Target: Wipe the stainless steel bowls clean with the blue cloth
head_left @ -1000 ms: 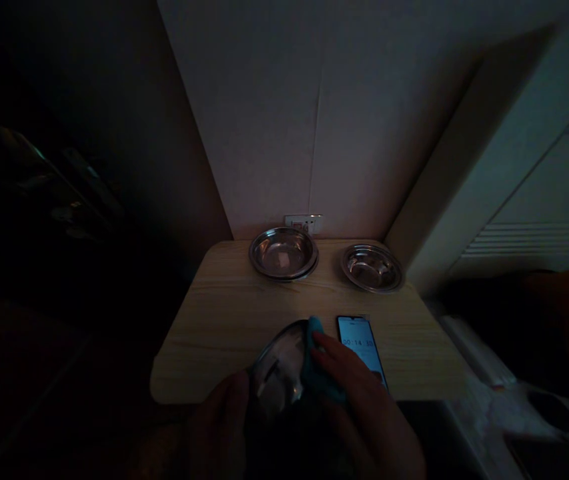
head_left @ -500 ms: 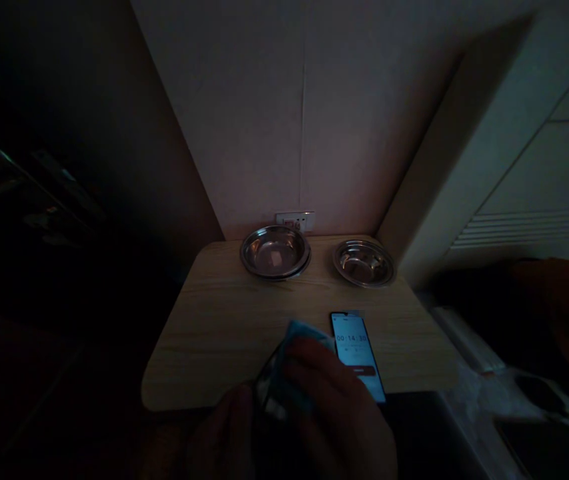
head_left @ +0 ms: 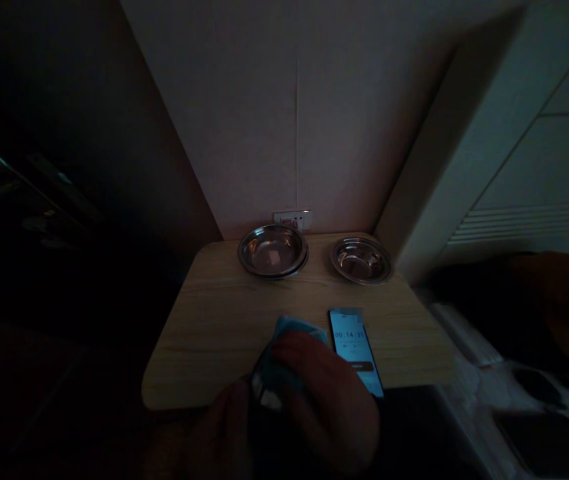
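My right hand [head_left: 327,400] is closed on a light blue cloth [head_left: 294,325], whose folds stick out past the fingers. My left hand [head_left: 224,423] is closed low in the picture, thumb up, next to the cloth. Between the hands is a dark thing with a thin curved edge and pale patches; the gloom hides its kind. Both hands are over the near edge of the small wooden table [head_left: 204,340]. A phone [head_left: 354,350] with a lit timer lies just right of my right hand.
Stacked shallow metal bowls [head_left: 273,252] stand at the back of the table, with another metal bowl [head_left: 362,261] to their right. A wall socket [head_left: 292,219] is behind them. A dark flat object [head_left: 549,443] lies on the pale surface at lower right.
My right hand and the blue cloth have shifted slightly left. My left hand stays nearly in place. The view has moved a little, and the phone's timer has gone up one second.
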`<state>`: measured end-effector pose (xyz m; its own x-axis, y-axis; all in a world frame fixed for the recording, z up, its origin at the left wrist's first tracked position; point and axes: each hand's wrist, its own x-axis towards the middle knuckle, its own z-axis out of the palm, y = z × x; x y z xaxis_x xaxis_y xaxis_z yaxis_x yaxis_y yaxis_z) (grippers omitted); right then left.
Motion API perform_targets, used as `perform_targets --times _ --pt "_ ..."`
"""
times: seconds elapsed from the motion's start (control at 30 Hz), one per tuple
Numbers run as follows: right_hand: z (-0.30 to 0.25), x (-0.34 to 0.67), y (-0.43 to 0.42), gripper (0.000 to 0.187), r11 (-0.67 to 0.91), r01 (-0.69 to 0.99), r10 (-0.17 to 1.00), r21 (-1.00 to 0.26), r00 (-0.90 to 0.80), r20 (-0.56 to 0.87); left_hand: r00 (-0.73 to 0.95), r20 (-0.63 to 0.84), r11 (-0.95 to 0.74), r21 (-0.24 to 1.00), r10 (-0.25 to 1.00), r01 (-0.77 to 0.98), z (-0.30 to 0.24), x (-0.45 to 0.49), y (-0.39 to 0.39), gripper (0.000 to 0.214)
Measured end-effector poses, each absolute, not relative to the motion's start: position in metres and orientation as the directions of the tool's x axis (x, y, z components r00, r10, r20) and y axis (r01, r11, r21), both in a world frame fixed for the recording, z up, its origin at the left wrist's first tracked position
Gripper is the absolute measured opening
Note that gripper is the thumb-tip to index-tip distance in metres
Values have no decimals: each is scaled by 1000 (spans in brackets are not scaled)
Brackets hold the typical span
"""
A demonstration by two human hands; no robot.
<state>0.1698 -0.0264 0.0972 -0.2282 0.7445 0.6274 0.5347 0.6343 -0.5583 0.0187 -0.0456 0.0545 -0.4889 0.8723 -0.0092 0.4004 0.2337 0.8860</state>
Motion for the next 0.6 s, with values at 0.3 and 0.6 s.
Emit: perform_targets --times 0.3,0.6 --pt "96 177 -14 26 652 491 743 -578 -262 616 -481 50 171 899 875 404 61 17 -45 33" --pt "95 167 -21 26 771 356 634 -528 -350 690 -498 -86 255 925 863 282 61 22 -44 28"
